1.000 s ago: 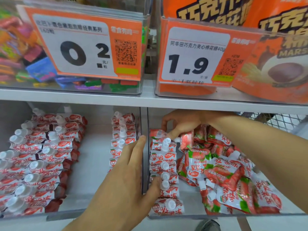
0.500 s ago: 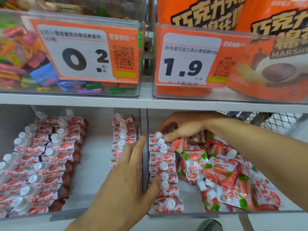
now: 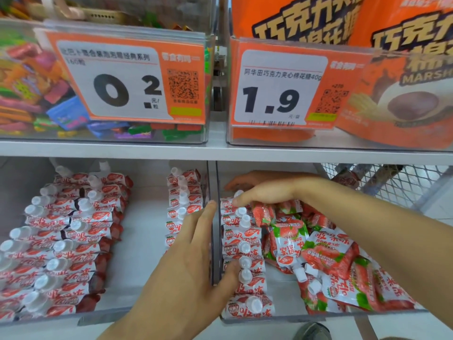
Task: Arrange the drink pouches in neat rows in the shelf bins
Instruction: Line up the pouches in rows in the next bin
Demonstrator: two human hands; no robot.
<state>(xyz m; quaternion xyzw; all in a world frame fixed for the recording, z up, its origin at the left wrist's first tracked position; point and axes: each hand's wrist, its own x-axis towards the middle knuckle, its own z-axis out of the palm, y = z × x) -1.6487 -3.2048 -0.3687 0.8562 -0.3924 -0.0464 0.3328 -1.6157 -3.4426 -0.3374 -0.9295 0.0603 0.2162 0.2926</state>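
Our left hand point(image 3: 186, 268) lay spread flat against the neat row point(image 3: 241, 251) at the right bin's left edge. Our right hand point(image 3: 264, 190) pinched a pouch point(image 3: 263, 213) near the back. A messy pile point(image 3: 338, 273) was left.

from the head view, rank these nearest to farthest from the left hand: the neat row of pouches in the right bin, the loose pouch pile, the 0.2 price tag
1. Neat pouch row: touching the left hand, at the thumb, right bin's left side.
2. Loose pouch pile: further right, same bin.
3. 0.2 price tag: upper shelf, above.
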